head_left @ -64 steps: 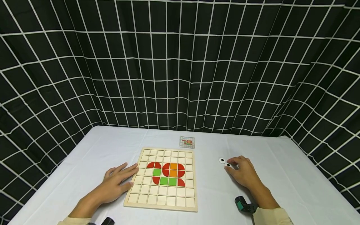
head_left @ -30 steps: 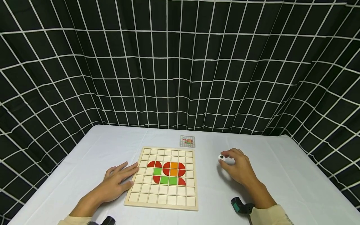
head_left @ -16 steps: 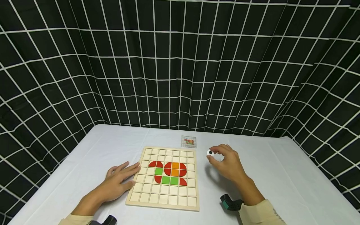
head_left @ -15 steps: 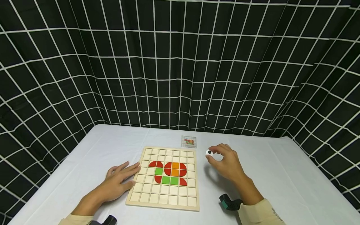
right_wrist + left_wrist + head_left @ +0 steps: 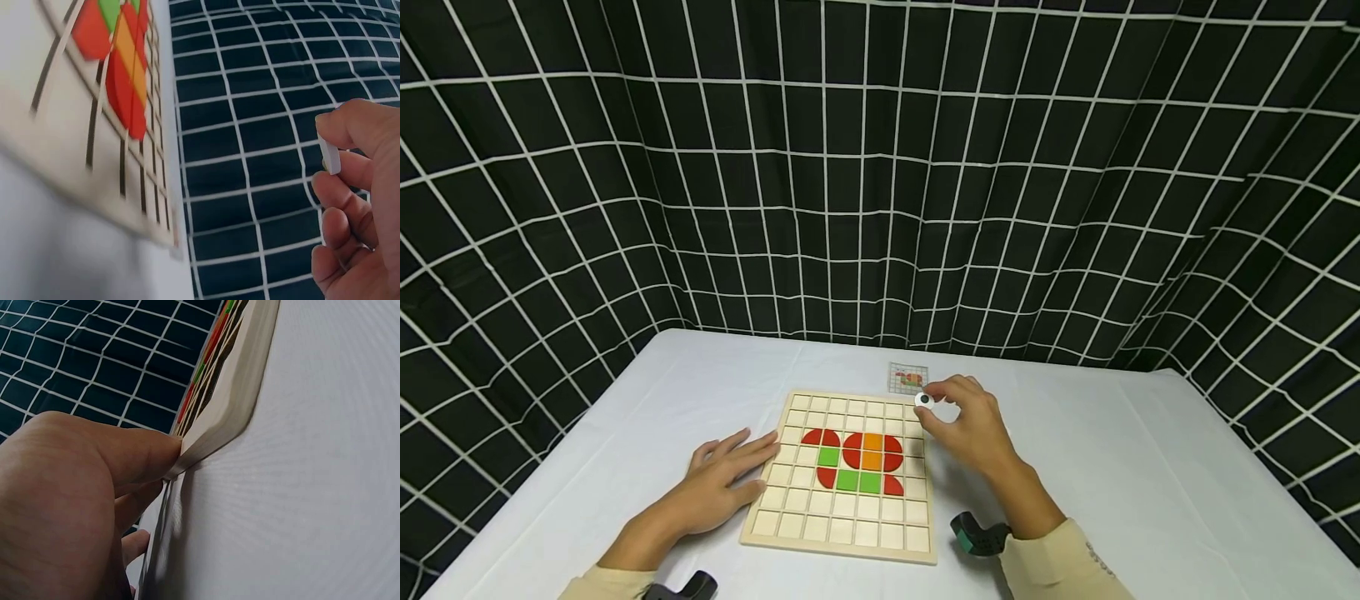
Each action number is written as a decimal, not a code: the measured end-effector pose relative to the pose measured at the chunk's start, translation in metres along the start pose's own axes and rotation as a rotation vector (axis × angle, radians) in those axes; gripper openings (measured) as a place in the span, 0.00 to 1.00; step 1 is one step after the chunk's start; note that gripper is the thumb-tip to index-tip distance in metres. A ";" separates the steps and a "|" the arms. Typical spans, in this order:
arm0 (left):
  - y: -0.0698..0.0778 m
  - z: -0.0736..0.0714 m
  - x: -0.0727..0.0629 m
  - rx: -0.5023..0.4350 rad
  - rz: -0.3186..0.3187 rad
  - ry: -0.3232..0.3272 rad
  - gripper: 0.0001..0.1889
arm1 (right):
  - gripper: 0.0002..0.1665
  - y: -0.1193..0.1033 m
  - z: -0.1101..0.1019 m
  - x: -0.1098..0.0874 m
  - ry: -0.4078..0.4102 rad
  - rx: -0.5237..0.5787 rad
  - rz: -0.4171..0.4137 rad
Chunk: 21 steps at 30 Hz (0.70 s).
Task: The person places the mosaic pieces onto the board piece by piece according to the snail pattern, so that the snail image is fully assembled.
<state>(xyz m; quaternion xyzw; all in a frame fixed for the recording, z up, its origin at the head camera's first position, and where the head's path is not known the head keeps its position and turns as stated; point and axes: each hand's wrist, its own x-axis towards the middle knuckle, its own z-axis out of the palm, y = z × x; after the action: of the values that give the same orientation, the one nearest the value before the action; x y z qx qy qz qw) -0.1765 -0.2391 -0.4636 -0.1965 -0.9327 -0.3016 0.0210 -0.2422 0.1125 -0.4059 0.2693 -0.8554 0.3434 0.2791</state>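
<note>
Between thumb and index finger, my right hand (image 5: 972,427) pinches a round white eye tile (image 5: 923,402) with a black dot. It is held over the far right corner of the wooden grid board (image 5: 838,550). Seen edge-on in the right wrist view, the tile (image 5: 329,155) looks thin and white. My left hand (image 5: 715,487) lies with fingers extended along the board's left edge, thumb and fingertips against the frame. Red curved tiles (image 5: 852,450), green square tiles (image 5: 847,480) and orange squares (image 5: 872,450) sit in the board's middle cells, forming a figure.
A small pattern card (image 5: 907,379) with a similar coloured figure lies just beyond the board's far edge. The white tablecloth (image 5: 1112,467) stretches to the right. A black curtain (image 5: 865,183) with white grid lines stands behind and at both sides.
The right hand gripped the eye tile from the table on the right, lifted it and carried it left to the board's far right corner. The left hand stays at the board's edge.
</note>
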 end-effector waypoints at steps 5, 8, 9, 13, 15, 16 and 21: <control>0.001 0.000 0.001 0.001 0.004 -0.001 0.25 | 0.14 -0.007 0.010 0.005 0.006 0.020 -0.012; 0.001 0.001 0.001 0.006 0.007 0.000 0.25 | 0.14 -0.010 0.016 0.007 0.011 0.033 -0.029; 0.000 0.001 0.001 0.008 0.007 0.000 0.25 | 0.14 -0.011 0.018 0.008 0.011 0.038 -0.032; -0.001 0.002 0.001 0.019 0.010 0.003 0.24 | 0.14 -0.017 0.027 0.012 -0.006 0.066 -0.029; -0.001 0.001 0.001 0.019 0.009 0.003 0.25 | 0.13 -0.021 0.031 0.014 -0.021 0.079 -0.021; -0.002 0.001 0.001 0.019 0.009 0.001 0.25 | 0.13 -0.023 0.033 0.015 -0.031 0.085 -0.015; -0.002 0.001 0.000 0.023 0.002 -0.001 0.25 | 0.12 -0.032 0.045 0.021 -0.076 0.089 0.023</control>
<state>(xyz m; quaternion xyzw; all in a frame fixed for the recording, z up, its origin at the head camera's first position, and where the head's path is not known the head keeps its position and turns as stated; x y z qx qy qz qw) -0.1777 -0.2402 -0.4655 -0.1971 -0.9359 -0.2910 0.0229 -0.2497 0.0539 -0.4052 0.2844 -0.8522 0.3739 0.2304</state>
